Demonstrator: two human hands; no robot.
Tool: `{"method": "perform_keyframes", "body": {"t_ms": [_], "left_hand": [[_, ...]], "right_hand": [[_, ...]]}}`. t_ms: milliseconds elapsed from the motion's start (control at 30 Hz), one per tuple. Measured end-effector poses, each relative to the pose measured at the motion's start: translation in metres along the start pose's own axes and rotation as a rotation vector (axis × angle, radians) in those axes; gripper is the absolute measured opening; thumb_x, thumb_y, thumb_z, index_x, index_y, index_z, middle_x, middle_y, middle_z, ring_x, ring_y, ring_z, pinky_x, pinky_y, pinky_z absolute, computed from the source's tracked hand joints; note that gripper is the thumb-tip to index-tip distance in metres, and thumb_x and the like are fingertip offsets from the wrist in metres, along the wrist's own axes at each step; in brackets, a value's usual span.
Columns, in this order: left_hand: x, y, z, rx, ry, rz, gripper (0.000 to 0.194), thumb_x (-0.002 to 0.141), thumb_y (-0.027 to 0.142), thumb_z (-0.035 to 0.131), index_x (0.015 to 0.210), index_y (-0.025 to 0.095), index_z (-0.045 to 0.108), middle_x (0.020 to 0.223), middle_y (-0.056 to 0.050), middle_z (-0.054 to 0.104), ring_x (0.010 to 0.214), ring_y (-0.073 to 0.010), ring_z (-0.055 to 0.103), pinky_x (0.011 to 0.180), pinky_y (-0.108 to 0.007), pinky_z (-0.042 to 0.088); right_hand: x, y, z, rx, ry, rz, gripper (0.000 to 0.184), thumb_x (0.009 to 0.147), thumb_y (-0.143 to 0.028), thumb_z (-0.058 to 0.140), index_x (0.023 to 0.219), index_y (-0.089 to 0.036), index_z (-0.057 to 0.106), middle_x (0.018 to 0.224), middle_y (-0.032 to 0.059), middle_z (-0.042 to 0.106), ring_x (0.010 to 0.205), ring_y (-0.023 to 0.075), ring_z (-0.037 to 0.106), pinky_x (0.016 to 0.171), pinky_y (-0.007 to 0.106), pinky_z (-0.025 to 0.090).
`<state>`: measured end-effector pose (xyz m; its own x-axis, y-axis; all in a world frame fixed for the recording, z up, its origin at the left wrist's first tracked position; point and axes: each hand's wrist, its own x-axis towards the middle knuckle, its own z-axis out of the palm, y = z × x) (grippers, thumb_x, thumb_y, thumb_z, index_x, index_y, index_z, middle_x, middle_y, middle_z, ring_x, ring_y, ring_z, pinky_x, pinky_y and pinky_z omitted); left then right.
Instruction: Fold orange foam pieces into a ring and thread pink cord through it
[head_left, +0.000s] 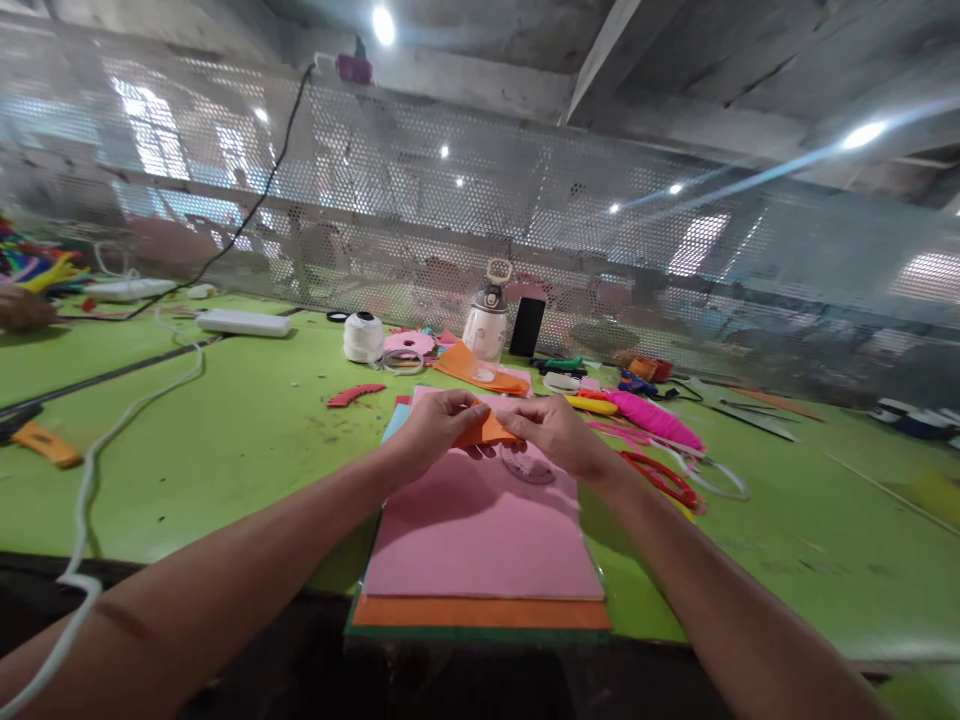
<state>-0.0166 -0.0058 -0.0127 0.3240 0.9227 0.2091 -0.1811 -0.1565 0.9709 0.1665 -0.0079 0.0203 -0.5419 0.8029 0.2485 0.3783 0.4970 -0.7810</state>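
Between my two hands is a small folded orange piece (486, 429), paper or felt by its look. My left hand (437, 428) pinches its left end, fingers closed. At the other end my right hand (559, 432) grips it between thumb and fingers. Both hands hover over a stack of pink sheets (480, 540), with an orange sheet (480, 613) showing below them at the front edge. A clear round piece (529, 466), perhaps a plastic template, lies on the pink sheet under my right hand. Behind my hands rests a larger orange cutout (457, 366).
A white bottle (485, 328), a black phone (528, 327) and a white thread spool (364, 338) stand at the back. Red-handled scissors (660, 477) and a pink bundle (656, 420) lie right. An orange cutter (46, 443) and white cable (88, 480) are left. Another person's hand (26, 307) is far left.
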Motion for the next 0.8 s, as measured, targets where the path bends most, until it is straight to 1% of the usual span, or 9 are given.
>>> {"method": "perform_keyframes", "body": {"t_ms": [100, 167, 233, 300, 367, 533, 633, 700, 800], "left_hand": [[0.001, -0.002, -0.001, 0.048, 0.015, 0.006, 0.034, 0.071, 0.045, 0.073, 0.07, 0.013, 0.059, 0.06, -0.003, 0.065, 0.051, -0.0144, 0.062, 0.051, -0.027, 0.051], [0.001, -0.004, -0.002, 0.062, 0.058, -0.01, 0.033, 0.07, 0.043, 0.074, 0.068, 0.013, 0.061, 0.059, -0.001, 0.062, 0.051, -0.0112, 0.058, 0.052, -0.025, 0.049], [0.002, -0.005, -0.004, 0.073, 0.115, -0.044, 0.032, 0.066, 0.042, 0.076, 0.065, 0.013, 0.064, 0.056, 0.001, 0.056, 0.049, -0.008, 0.05, 0.048, -0.021, 0.041], [0.003, -0.006, -0.005, 0.062, 0.151, -0.077, 0.031, 0.062, 0.04, 0.078, 0.063, 0.013, 0.065, 0.054, 0.002, 0.054, 0.049, -0.007, 0.045, 0.045, -0.019, 0.033], [0.003, -0.007, -0.006, 0.025, 0.158, -0.095, 0.03, 0.059, 0.039, 0.08, 0.062, 0.013, 0.066, 0.056, 0.001, 0.056, 0.051, -0.0078, 0.045, 0.046, -0.02, 0.031], [0.003, -0.007, -0.005, -0.05, 0.141, -0.11, 0.033, 0.056, 0.041, 0.081, 0.064, 0.013, 0.066, 0.058, 0.0, 0.058, 0.054, -0.0088, 0.048, 0.05, -0.021, 0.033], [0.003, -0.007, -0.005, -0.009, 0.119, -0.081, 0.035, 0.057, 0.044, 0.08, 0.065, 0.014, 0.066, 0.058, 0.001, 0.056, 0.053, -0.0083, 0.045, 0.05, -0.021, 0.032], [0.004, -0.007, -0.005, 0.041, 0.13, -0.058, 0.036, 0.056, 0.045, 0.08, 0.062, 0.014, 0.064, 0.055, 0.002, 0.053, 0.05, -0.0075, 0.042, 0.048, -0.021, 0.028], [0.005, -0.006, -0.005, 0.131, 0.154, -0.036, 0.037, 0.057, 0.047, 0.078, 0.06, 0.014, 0.062, 0.052, 0.004, 0.05, 0.049, -0.0068, 0.038, 0.047, -0.021, 0.025]], "right_hand": [[0.001, 0.001, 0.003, 0.029, 0.011, 0.06, 0.04, 0.085, -0.047, 0.057, 0.063, -0.014, 0.059, 0.058, 0.0007, 0.054, 0.054, 0.0105, 0.045, 0.052, 0.025, 0.034], [0.001, 0.002, 0.003, 0.028, 0.028, 0.09, 0.04, 0.083, -0.046, 0.058, 0.059, -0.015, 0.056, 0.055, -0.0005, 0.051, 0.051, 0.0098, 0.043, 0.05, 0.025, 0.032], [0.001, 0.004, 0.003, 0.006, 0.042, 0.091, 0.042, 0.082, -0.046, 0.059, 0.054, -0.016, 0.052, 0.053, -0.0013, 0.05, 0.049, 0.0093, 0.042, 0.049, 0.024, 0.031], [0.002, 0.005, 0.004, -0.028, 0.044, 0.079, 0.044, 0.082, -0.046, 0.059, 0.052, -0.016, 0.051, 0.051, -0.0011, 0.05, 0.049, 0.0094, 0.043, 0.049, 0.024, 0.031], [0.002, 0.006, 0.005, -0.051, 0.049, 0.066, 0.044, 0.084, -0.045, 0.059, 0.051, -0.016, 0.053, 0.05, -0.0002, 0.053, 0.049, 0.0098, 0.045, 0.049, 0.024, 0.033], [0.001, 0.008, 0.009, -0.11, 0.094, 0.034, 0.043, 0.087, -0.041, 0.057, 0.051, -0.017, 0.054, 0.048, -0.0001, 0.054, 0.047, 0.0093, 0.045, 0.048, 0.024, 0.033], [0.001, 0.01, 0.01, -0.122, 0.085, 0.026, 0.045, 0.088, -0.044, 0.054, 0.052, -0.017, 0.052, 0.048, -0.0004, 0.054, 0.047, 0.0097, 0.045, 0.047, 0.023, 0.031], [0.002, 0.012, 0.01, -0.133, 0.072, 0.021, 0.045, 0.089, -0.044, 0.053, 0.053, -0.017, 0.052, 0.049, -0.0002, 0.053, 0.048, 0.0099, 0.045, 0.046, 0.024, 0.03], [0.003, 0.014, 0.01, -0.133, 0.044, 0.005, 0.039, 0.089, -0.04, 0.053, 0.059, -0.015, 0.057, 0.054, 0.0003, 0.056, 0.05, 0.0103, 0.046, 0.047, 0.024, 0.032]]}}
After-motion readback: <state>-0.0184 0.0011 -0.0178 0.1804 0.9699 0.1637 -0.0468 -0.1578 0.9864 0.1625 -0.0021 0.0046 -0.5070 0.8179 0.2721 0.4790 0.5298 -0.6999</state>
